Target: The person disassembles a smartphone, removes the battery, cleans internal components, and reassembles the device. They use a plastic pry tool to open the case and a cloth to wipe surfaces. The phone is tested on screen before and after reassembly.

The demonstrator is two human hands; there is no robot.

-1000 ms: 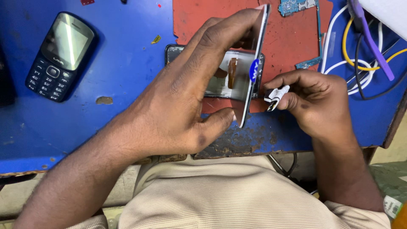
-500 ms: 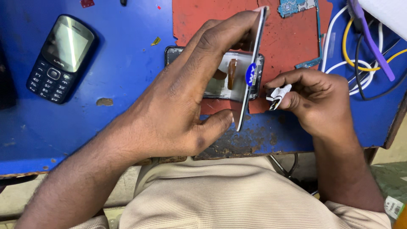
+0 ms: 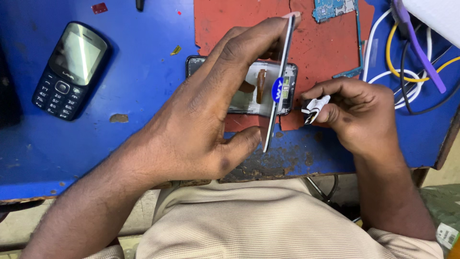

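Fig.: I see left hand still pinching screen panel edge-on, tilted slightly further; right hand pinches white tab, prob. adhesive; separation continues.

Bright, even light falls from above, giving saturated colours and only soft shadows. The left hand casts a faint shadow on the blue bench just below its thumb. Far left of the grip, the keypad phone shows a pale streak of glare on its screen. Focus is sharp at the hands; the beige shirt nearest the camera looks slightly soft.
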